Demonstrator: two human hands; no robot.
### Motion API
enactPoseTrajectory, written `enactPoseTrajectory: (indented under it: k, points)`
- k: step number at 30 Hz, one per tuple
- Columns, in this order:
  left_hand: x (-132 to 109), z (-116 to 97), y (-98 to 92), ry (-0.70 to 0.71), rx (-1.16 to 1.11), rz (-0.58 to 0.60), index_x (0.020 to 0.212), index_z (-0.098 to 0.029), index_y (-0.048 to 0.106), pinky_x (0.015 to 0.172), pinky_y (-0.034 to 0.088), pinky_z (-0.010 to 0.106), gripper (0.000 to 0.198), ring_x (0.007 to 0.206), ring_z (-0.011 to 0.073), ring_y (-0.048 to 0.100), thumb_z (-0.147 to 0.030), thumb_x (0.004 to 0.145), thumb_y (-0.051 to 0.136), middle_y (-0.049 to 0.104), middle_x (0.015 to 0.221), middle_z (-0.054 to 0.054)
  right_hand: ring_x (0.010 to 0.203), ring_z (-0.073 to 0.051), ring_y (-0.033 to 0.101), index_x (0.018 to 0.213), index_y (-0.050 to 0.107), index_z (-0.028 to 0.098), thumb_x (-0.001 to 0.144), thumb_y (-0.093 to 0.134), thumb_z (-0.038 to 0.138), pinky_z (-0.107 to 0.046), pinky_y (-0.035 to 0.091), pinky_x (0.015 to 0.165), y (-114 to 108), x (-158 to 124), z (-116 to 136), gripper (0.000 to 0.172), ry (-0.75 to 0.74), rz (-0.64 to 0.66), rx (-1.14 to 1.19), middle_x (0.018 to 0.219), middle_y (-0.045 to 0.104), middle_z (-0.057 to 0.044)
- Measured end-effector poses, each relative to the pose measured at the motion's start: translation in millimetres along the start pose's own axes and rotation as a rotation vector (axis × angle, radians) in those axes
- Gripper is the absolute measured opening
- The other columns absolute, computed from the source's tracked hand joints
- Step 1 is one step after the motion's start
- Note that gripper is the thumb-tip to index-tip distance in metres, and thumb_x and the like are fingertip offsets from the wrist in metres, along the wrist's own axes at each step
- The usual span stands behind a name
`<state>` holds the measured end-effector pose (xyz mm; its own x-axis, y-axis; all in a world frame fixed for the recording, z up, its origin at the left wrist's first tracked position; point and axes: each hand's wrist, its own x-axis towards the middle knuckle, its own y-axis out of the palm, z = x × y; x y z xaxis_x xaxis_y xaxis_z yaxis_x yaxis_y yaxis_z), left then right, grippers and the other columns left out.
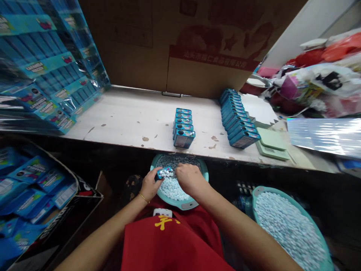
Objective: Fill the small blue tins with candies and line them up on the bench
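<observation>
My left hand (150,185) grips a small blue candy tin (160,173) above a turquoise basin (189,205). White candies (166,172) show across the tin's open face. Just to the right of the tin, my right hand (191,180) is closed, its fingers bent down over the basin; whatever it may hold is hidden. Small pale candies (173,190) fill the basin, which sits between my arms against the table. On the table edge straight ahead stands a short row of blue tins (184,130), with a few white candies on the front one.
A longer row of blue tins (239,120) stands right on the white table (135,113), beside a pale green scale (272,143). Wrapped blue display boxes (47,71) are stacked left, above a carton (90,195) of blue packs. Another candy-filled basin (318,229) is lower right.
</observation>
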<state>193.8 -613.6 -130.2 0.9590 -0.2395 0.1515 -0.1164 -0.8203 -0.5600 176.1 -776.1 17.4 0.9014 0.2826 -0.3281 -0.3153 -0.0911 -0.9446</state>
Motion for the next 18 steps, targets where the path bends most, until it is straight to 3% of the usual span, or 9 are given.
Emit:
enactPoseTrajectory:
  k: [3, 11, 18]
  points:
    - [-1, 0, 0.3, 0.018, -0.027, -0.004, 0.11, -0.019, 0.05, 0.092, 0.039, 0.035, 0.039, 0.103, 0.0199, 0.051, -0.022, 0.071, 0.053, 0.057, 0.11, 0.007, 0.075, -0.018, 0.058, 0.083, 0.06, 0.017, 0.078, 0.034, 0.01, -0.026, 0.041, 0.06, 5, -4, -3, 0.028, -0.02, -0.088, -0.006, 0.085, 0.06, -0.009]
    - [-5, -8, -8.2, 0.011, -0.099, 0.001, 0.11, -0.018, 0.05, 0.092, 0.038, 0.035, 0.039, 0.103, 0.0194, 0.052, -0.02, 0.072, 0.054, 0.056, 0.111, 0.008, 0.076, -0.014, 0.056, 0.09, 0.059, 0.024, 0.078, 0.034, 0.011, -0.021, 0.036, 0.057, 10, -26, -23, 0.031, 0.064, -0.097, 0.069, 0.086, 0.059, -0.003]
    - [-7, -18, -24.8, 0.053, -0.097, -0.017, 0.112, -0.021, 0.048, 0.093, 0.038, 0.034, 0.039, 0.104, 0.0191, 0.051, -0.022, 0.073, 0.052, 0.055, 0.113, 0.006, 0.081, -0.014, 0.056, 0.103, 0.057, 0.028, 0.08, 0.033, 0.013, -0.022, 0.035, 0.06, 65, -34, -66, 0.037, 0.267, 0.007, 0.143, 0.094, 0.058, -0.003]
